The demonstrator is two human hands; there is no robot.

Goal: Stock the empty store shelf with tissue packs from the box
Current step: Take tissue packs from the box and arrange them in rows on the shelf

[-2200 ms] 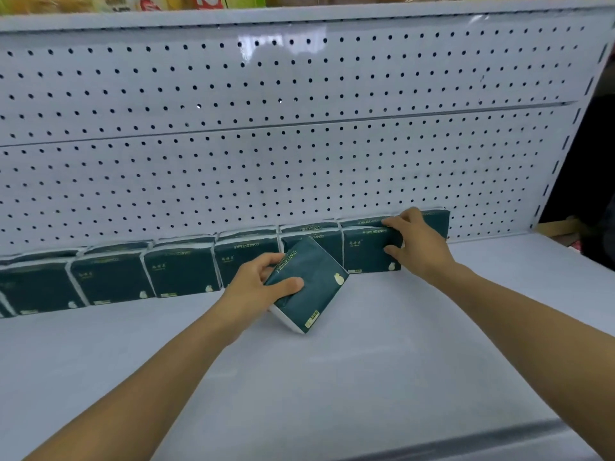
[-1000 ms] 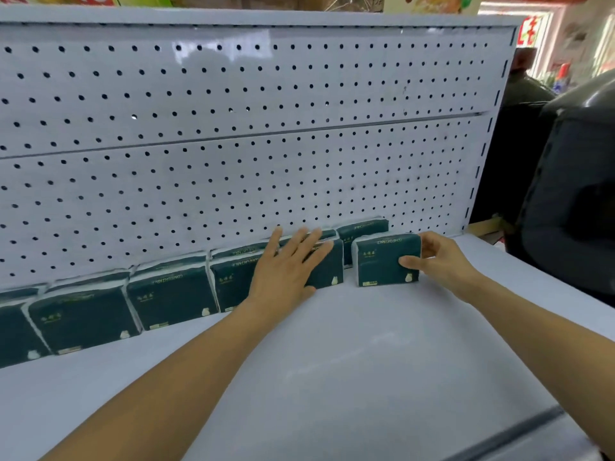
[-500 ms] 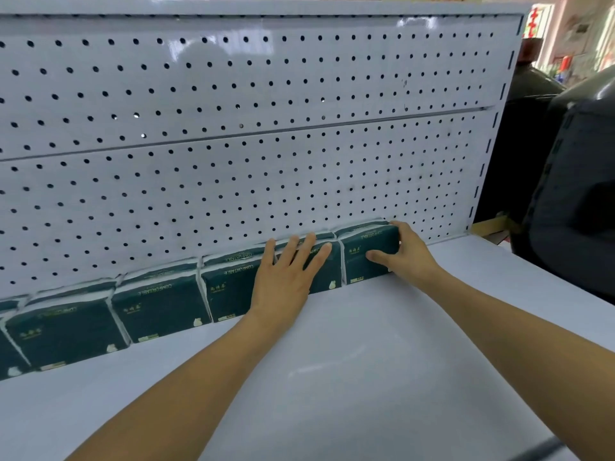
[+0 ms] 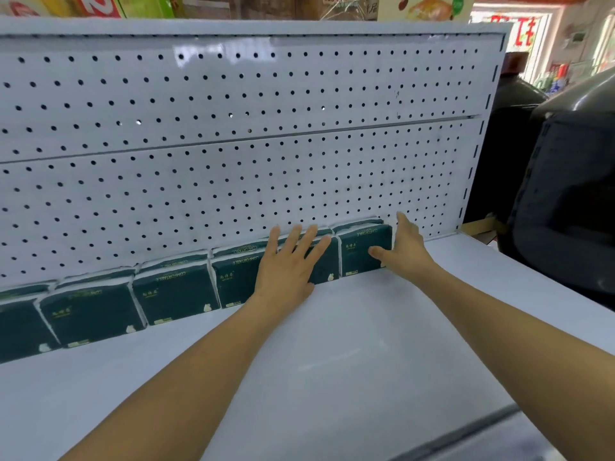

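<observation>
Head view shows a white shelf (image 4: 332, 361) backed by a pegboard (image 4: 233, 161), with a row of dark green tissue packs (image 4: 173, 294) standing on edge along the back, two deep as far as can be told, their long sides running left to right. The row reaches from the left border of the picture to about three quarters of the way across; a short stretch of bare shelf lies between its right end and the upright.

The left hand (image 4: 286, 264) lies flat and released, fingers spread, palm pressed on the front face of the second pack from the right end. The right hand (image 4: 406, 251) cups the end pack (image 4: 362, 251): thumb on its front face, fingers round its right side toward the pegboard. It grasps loosely, more squaring than lifting, as I judge it. That pack touches its neighbour and sits back against the rear one.

The box is not in sight, so the next pack must come from outside the picture. The gap left to fill lies to the right of the end pack, nearest the right hand, and a new pack would go in with its long axis parallel to the pegboard. The wide front of the shelf is bare, so much of the stocking looks undone.
</observation>
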